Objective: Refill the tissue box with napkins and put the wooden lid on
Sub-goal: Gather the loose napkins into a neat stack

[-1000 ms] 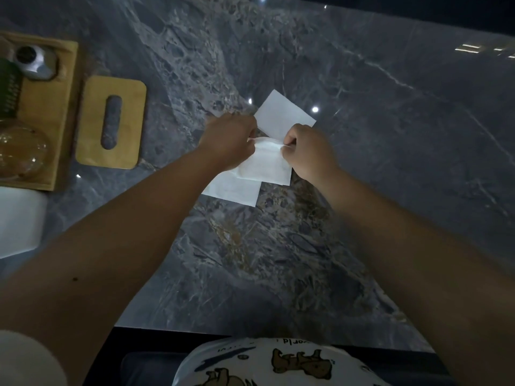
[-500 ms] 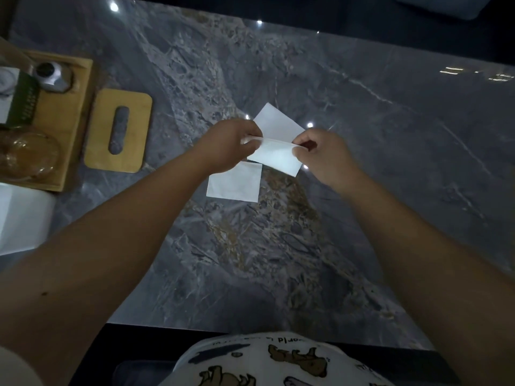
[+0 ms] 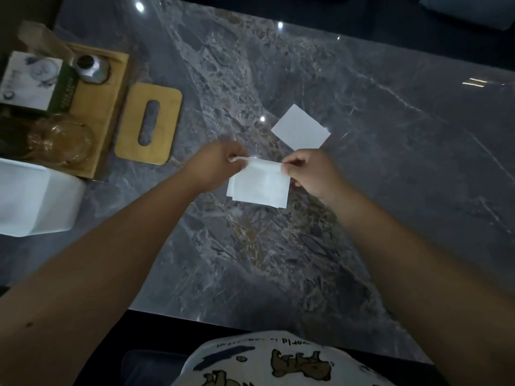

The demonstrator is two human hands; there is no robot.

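Napkin held taut by its top corners.
Left hand and right hand keep fingers pinched on it, probably for folding; wooden lid waits at ten o'clock.

Dim, underexposed frame, bluish-grey cast. Light comes from overhead: small ceiling-lamp spots glare off the glossy marble table, brightest along the far edge and one near the middle, plus a streaky reflection far right. White napkin and the white box are the brightest areas, slightly washed out, little surface detail. Wooden tray corner at left is murky, contents hard to read. Forearms are soft, shadows faint and diffuse. Wide-angle bend at the edges, table borders slant. Corners fall to near black.
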